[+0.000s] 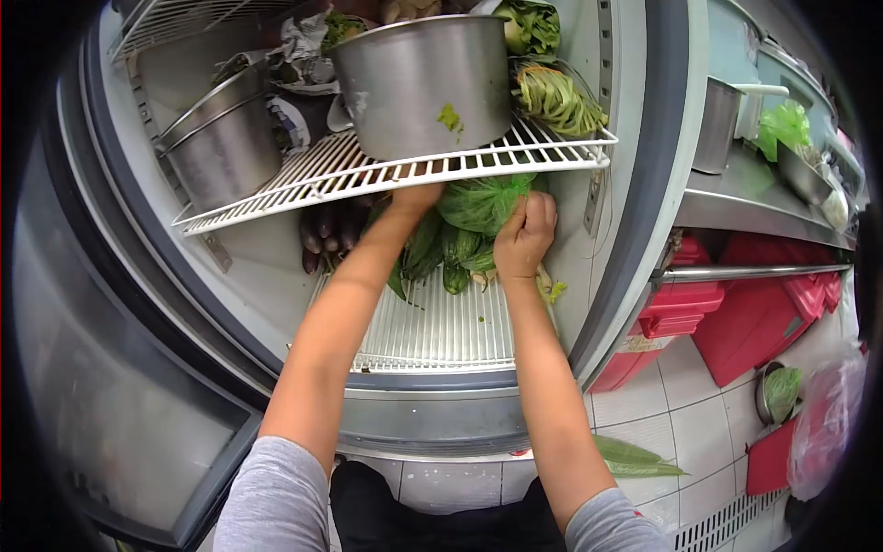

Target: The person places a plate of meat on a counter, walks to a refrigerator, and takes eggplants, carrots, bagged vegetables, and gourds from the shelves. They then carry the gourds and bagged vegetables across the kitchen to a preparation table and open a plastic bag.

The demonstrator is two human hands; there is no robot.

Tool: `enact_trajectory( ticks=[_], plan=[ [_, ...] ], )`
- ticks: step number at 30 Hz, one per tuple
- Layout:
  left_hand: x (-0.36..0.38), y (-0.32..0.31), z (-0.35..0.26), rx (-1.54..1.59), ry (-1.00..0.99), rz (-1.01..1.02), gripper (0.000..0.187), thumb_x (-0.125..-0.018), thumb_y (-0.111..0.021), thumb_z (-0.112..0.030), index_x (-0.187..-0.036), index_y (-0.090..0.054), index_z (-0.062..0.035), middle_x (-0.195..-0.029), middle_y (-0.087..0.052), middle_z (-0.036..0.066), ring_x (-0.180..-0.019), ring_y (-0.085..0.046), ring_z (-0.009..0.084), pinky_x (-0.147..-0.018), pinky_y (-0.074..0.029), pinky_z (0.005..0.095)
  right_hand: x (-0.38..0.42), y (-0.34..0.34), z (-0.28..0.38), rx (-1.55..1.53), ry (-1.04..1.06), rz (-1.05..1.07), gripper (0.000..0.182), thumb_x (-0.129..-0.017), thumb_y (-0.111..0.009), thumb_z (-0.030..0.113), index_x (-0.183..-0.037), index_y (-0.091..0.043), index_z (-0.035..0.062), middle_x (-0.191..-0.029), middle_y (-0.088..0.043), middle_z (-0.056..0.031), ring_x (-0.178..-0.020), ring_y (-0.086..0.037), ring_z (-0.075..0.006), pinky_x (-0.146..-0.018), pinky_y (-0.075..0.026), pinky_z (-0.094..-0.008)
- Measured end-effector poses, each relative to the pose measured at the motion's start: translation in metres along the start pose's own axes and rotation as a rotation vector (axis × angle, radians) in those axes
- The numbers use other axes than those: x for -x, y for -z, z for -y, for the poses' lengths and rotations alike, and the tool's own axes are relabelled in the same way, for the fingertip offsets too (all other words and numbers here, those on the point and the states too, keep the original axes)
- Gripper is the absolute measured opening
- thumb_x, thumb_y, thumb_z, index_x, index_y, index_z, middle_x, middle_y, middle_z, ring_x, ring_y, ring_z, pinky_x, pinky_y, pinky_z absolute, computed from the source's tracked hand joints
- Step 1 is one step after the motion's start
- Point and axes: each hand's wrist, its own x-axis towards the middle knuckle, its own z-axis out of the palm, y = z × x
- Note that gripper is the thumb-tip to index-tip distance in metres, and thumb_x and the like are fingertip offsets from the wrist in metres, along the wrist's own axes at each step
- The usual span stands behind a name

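Inside an upright fridge, my right hand (pixel 526 237) is closed on the gathered edge of a green plastic bag (pixel 478 208), just under the upper wire shelf. My left hand (pixel 418 196) reaches beneath that shelf on the bag's left side; the rack hides its fingers. Below and beside the bag lie several green ridged gourds (pixel 457 262) and long green vegetables (pixel 423 250). To the left of my left forearm sit dark purple eggplants (pixel 324 228). These vegetables rest on the lower wire shelf (pixel 432 336).
The upper wire shelf (pixel 368 175) tilts in this view and bears a large steel pot (pixel 423 87), smaller steel containers (pixel 225 138) and bundled greens (pixel 559 99). The fridge door (pixel 138 368) stands ajar at left. Red bins (pixel 763 304) stand under a steel counter (pixel 736 198). A long green leaf (pixel 635 457) lies on the floor.
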Motion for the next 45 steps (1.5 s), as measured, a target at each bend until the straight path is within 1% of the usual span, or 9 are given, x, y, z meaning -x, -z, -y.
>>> enact_trajectory(
  ticks=[1,3,8,10,12,25,28,34,45],
  plan=[
    [0.013,0.024,-0.02,0.77,0.271,0.037,0.064,-0.061,-0.075,-0.042,-0.111,-0.056,-0.0065,-0.112,-0.056,0.02,-0.104,-0.052,0.0379,-0.091,-0.04,0.0441,0.002,0.0,-0.002,-0.005,0.0,-0.001,0.01,-0.088,-0.046,0.007,-0.092,-0.053,0.0005,-0.088,-0.052,-0.0133,-0.082,-0.051,-0.0335,-0.078,-0.039,-0.0404],
    [0.021,0.081,-0.049,0.515,-0.181,0.205,0.093,-0.057,-0.074,-0.052,-0.132,-0.04,-0.0064,-0.133,-0.037,0.024,-0.128,-0.026,0.0409,-0.107,-0.016,0.045,0.002,0.003,-0.002,0.053,0.078,0.145,0.025,-0.084,-0.054,0.017,-0.103,-0.052,0.0003,-0.099,-0.051,-0.0158,-0.091,-0.049,-0.0358,-0.086,-0.036,-0.0448],
    [0.024,0.062,-0.049,0.856,0.371,0.257,0.059,-0.076,-0.065,-0.028,-0.126,-0.045,-0.0045,-0.125,-0.047,0.02,-0.116,-0.042,0.0346,-0.101,-0.029,0.0422,0.012,0.018,0.028,0.174,0.026,0.102,0.083,-0.077,-0.062,0.047,-0.132,-0.03,-0.0054,-0.126,-0.032,-0.0282,-0.113,-0.036,-0.0427,-0.099,-0.027,-0.0479],
    [0.027,-0.024,0.003,0.234,0.229,0.256,0.041,-0.084,-0.058,-0.021,-0.12,-0.048,-0.0033,-0.118,-0.053,0.013,-0.112,-0.047,0.0278,-0.097,-0.033,0.0426,0.023,0.019,0.043,0.401,-0.192,0.225,0.092,-0.076,-0.062,0.049,-0.134,-0.023,-0.0103,-0.131,-0.029,-0.0326,-0.12,-0.032,-0.0447,-0.103,-0.024,-0.0487],
    [0.017,0.0,-0.003,1.754,0.896,-0.022,0.036,-0.089,-0.053,-0.023,-0.119,-0.048,-0.0037,-0.118,-0.054,0.012,-0.109,-0.05,0.0258,-0.094,-0.04,0.042,0.017,0.022,0.043,0.39,-0.327,0.445,0.091,-0.076,-0.062,0.04,-0.134,-0.019,-0.0139,-0.134,-0.025,-0.0359,-0.126,-0.026,-0.046,-0.107,-0.021,-0.0478],
    [0.065,0.055,-0.019,2.255,1.229,-0.416,0.057,-0.089,-0.039,-0.051,-0.121,-0.049,-0.0053,-0.12,-0.053,0.011,-0.109,-0.05,0.0298,-0.094,-0.042,0.0428,-0.005,-0.015,-0.013,-0.003,-0.464,0.159,0.028,-0.082,-0.049,0.01,-0.104,-0.055,-0.0066,-0.104,-0.057,-0.0258,-0.093,-0.055,-0.0398,-0.082,-0.043,-0.0423],
    [0.081,0.055,-0.013,2.293,1.118,-0.247,0.055,-0.09,-0.039,-0.048,-0.123,-0.048,-0.006,-0.121,-0.052,0.012,-0.109,-0.05,0.0301,-0.093,-0.042,0.0411,0.001,0.0,-0.004,-0.275,-0.524,0.136,0.033,-0.084,-0.055,0.017,-0.107,-0.055,-0.0071,-0.099,-0.06,-0.0253,-0.086,-0.06,-0.0387,-0.074,-0.046,-0.0392],
    [0.116,0.04,0.009,2.358,0.779,0.089,0.046,-0.093,-0.042,-0.032,-0.129,-0.042,-0.0035,-0.127,-0.048,0.014,-0.112,-0.05,0.0271,-0.094,-0.043,0.0406,0.024,0.024,0.084,-0.27,0.32,0.354,0.091,-0.063,-0.078,0.046,-0.13,-0.038,-0.0003,-0.126,-0.047,-0.0229,-0.118,-0.044,-0.0387,-0.1,-0.035,-0.043],
    [0.07,0.06,-0.018,2.336,0.665,0.431,0.053,-0.088,-0.047,-0.026,-0.136,-0.033,-0.007,-0.129,-0.045,0.015,-0.117,-0.046,0.0297,-0.097,-0.04,0.0411,0.025,0.042,0.13,-0.556,-0.454,-0.288,0.076,-0.07,-0.058,-0.008,-0.137,-0.021,-0.0015,-0.132,-0.036,-0.0177,-0.119,-0.041,-0.0269,-0.101,-0.032,-0.0363]
  ],
)
